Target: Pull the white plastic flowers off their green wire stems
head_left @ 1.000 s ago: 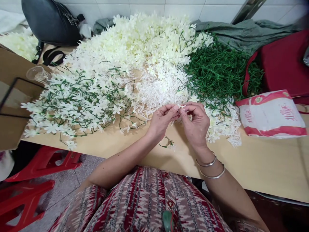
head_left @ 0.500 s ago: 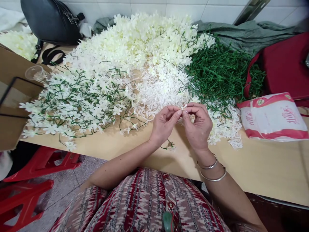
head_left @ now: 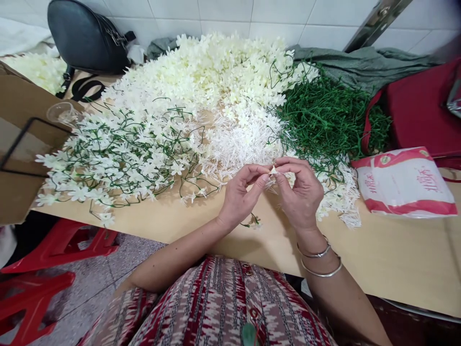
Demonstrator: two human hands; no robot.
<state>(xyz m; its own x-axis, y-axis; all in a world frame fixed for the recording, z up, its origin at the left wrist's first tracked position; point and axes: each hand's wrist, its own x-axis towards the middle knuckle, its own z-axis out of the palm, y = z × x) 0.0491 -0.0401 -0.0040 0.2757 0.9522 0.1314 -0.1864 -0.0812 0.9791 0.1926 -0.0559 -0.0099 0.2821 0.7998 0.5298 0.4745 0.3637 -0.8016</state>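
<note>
Since half a second ago the two hands have drawn slightly apart, and the small white piece (head_left: 272, 170) between them, whose petals stood up over the fingertips, now shows as a pale peak. From the left, a cardboard box (head_left: 30, 113) stands at the worktop (head_left: 382, 250) edge, with a black bag (head_left: 86, 41) beyond it on the far side. Next lie white flowers on green stems (head_left: 118, 156), then a far heap of loose cream blossoms (head_left: 212, 65) and, nearer, thin white strands (head_left: 241, 142). In front of these, the left hand (head_left: 239, 197) pinches the white piece between thumb and forefinger; the right hand (head_left: 302, 197) grips it likewise from the other side. Farther right are bare green stems (head_left: 320, 115), a red-and-white packet (head_left: 403, 182) and, behind it, a red bag (head_left: 421, 105).
</note>
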